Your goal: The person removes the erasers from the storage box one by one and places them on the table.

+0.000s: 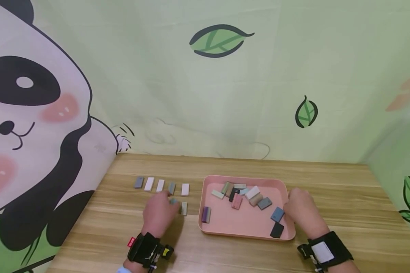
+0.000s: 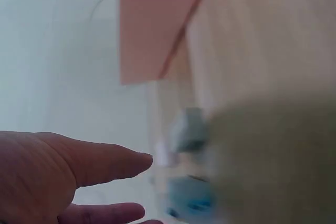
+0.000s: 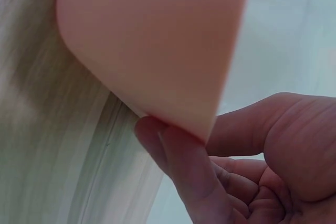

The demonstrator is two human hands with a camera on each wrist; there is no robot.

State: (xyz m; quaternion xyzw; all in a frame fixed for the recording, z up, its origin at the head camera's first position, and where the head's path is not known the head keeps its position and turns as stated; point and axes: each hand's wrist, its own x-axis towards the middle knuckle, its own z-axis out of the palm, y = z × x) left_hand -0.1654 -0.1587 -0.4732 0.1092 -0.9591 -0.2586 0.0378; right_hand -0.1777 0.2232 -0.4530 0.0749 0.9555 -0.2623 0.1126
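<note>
Nearest the camera in the head view, both wrists wear black straps at the front of the wooden table (image 1: 328, 182). The left hand (image 1: 158, 212) lies palm down over the start of a second row of small blocks, its fingers (image 2: 105, 162) reaching fairly straight in the left wrist view. A teal block (image 1: 173, 201) shows at its fingertips; whether it is pinched or only touched I cannot tell, since the hand covers it and the wrist view is blurred. Just beside it a grey-green block (image 1: 184, 208) already lies flat on the table.

The right hand (image 1: 302, 212) is at the right rim of the pink tray (image 1: 225, 227). In the right wrist view its fingers (image 3: 178, 166) curl under the rim's corner, so it grips the tray and seems to steady it.

Inside the tray lie loose blocks: a black one (image 1: 277, 229) and a blue one (image 1: 277, 214) near the right hand, a purple one (image 1: 206, 214) by the left wall, and a mixed heap further back.

Beyond the left hand a row of five blocks (image 1: 161, 185) stands spaced out, in greys and whites.

My reading: the step in hand is laying a block into the second row. The next move calls for letting that block lie in line with its neighbour, then reaching across to the tray for another loose one without knocking the rows.

At the back hangs the panda and leaf backdrop (image 1: 218, 40).
</note>
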